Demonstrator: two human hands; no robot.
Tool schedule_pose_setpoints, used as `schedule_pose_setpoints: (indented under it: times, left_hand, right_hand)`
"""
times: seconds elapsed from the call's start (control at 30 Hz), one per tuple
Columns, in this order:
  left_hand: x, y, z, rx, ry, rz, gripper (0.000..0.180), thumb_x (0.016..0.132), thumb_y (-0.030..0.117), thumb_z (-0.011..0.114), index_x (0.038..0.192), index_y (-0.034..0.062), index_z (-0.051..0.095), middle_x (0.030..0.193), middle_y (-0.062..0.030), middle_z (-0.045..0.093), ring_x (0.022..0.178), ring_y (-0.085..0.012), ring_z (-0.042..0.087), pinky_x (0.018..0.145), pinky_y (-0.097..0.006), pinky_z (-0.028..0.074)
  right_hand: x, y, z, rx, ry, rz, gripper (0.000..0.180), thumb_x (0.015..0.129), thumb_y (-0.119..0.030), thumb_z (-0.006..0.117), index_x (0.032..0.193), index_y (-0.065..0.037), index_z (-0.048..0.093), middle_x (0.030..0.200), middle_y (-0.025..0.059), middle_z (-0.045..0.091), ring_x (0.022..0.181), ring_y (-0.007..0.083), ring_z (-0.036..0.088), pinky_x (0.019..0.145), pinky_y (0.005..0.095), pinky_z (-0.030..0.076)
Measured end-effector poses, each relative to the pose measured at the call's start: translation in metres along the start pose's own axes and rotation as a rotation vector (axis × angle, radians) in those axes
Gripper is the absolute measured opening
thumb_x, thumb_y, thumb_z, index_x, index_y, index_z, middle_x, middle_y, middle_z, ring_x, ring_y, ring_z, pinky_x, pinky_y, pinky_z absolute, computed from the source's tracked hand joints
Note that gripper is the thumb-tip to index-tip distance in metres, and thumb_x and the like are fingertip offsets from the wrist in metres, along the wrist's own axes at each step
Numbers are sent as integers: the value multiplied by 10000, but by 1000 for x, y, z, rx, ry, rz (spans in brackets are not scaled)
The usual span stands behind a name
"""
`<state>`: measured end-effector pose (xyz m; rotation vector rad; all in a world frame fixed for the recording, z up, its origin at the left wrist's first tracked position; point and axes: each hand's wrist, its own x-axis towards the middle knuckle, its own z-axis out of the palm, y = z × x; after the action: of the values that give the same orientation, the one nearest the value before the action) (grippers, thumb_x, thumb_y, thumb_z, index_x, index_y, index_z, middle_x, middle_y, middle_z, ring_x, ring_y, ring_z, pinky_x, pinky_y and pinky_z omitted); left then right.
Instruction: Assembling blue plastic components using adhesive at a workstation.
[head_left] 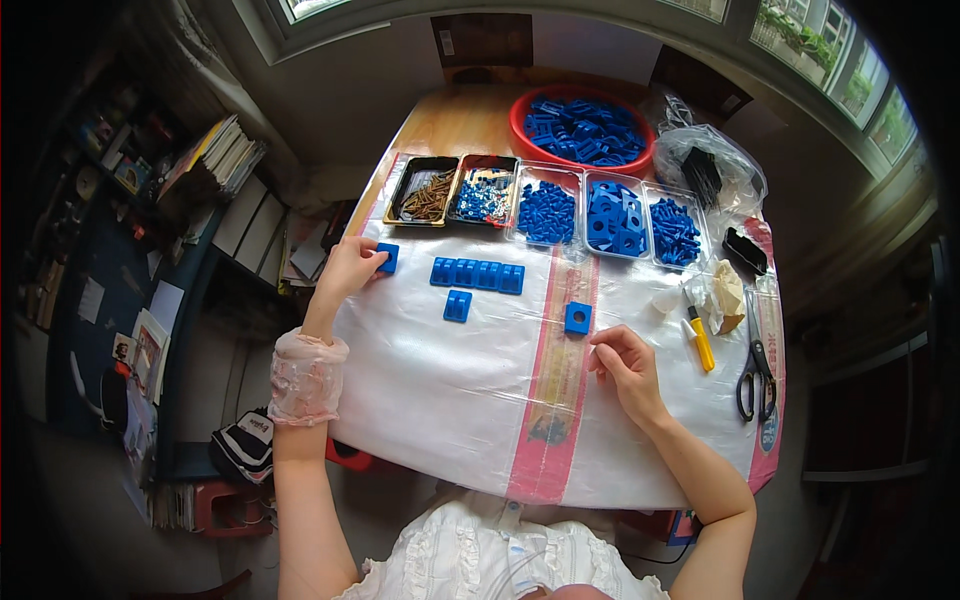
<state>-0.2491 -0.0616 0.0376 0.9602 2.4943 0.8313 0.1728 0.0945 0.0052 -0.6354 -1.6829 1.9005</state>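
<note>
Between the thumb and fingers of my left hand [350,268] I pinch a blue square plastic piece [388,258], jutting from the fingertips toward the table's far side, near its left edge. My right hand [630,372] hangs with fingers loosely curled; I cannot tell whether they grip something small. Just beyond its fingertips, apart from them, lies a blue square plastic block with a round hole [578,318]. Between my hands sits a row of ridged blue plastic blocks [477,274], with a smaller ridged blue piece [457,306] just nearer me. Toward the table's far edge stand a black plastic tray of brown screws [392,204] and a round red plastic basin [516,122]; near the right edge lie black-handled scissors [757,376].
</note>
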Motion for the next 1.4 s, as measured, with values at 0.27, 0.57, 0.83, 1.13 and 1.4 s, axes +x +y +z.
schedule_pose_setpoints:
  times: [0.27, 0.57, 0.83, 1.13, 1.4]
  left_hand:
    - [5, 1, -2, 77, 10, -7, 355, 877, 284, 672, 1090, 2, 711, 808, -106, 729, 646, -143, 689, 652, -278, 541]
    - [4, -6, -20, 26, 100, 46, 423, 874, 299, 686, 1190, 18, 664, 827, -122, 727, 709, -164, 708, 698, -301, 542]
    - [-34, 70, -24, 45, 248, 265, 307, 887, 234, 686, 1117, 31, 694, 877, -128, 733, 759, -202, 719, 719, -306, 552]
    - [-156, 258, 71, -45, 145, 1332, 131, 680, 89, 673, 786, 49, 607, 700, -46, 560, 657, -197, 623, 573, -322, 511]
    - [-262, 345, 211, -240, 110, 1946, 89, 699, 152, 669, 700, 62, 666, 686, -19, 631, 660, -203, 612, 523, -314, 434]
  right_hand:
    - [-1, -1, 0, -29, -6, 0, 102, 966, -71, 550, 1020, -20, 620, 813, 10, 640, 711, 50, 579, 579, 204, 443]
    - [0, 1, 1, -15, 11, -9, 102, 962, -71, 559, 1021, -20, 623, 807, 16, 651, 694, 52, 585, 574, 206, 446]
    - [0, 2, 1, -10, -1, -16, 101, 960, -65, 558, 1018, -17, 625, 815, 18, 649, 696, 53, 587, 571, 203, 445]
    - [-7, 0, 9, 10, -130, 52, 104, 948, -33, 571, 1022, -6, 638, 921, 13, 644, 764, 68, 619, 597, 222, 476]
    - [-21, -30, 17, 176, -424, 197, 219, 979, -69, 561, 1171, -17, 652, 968, 69, 693, 889, 124, 638, 769, 283, 499]
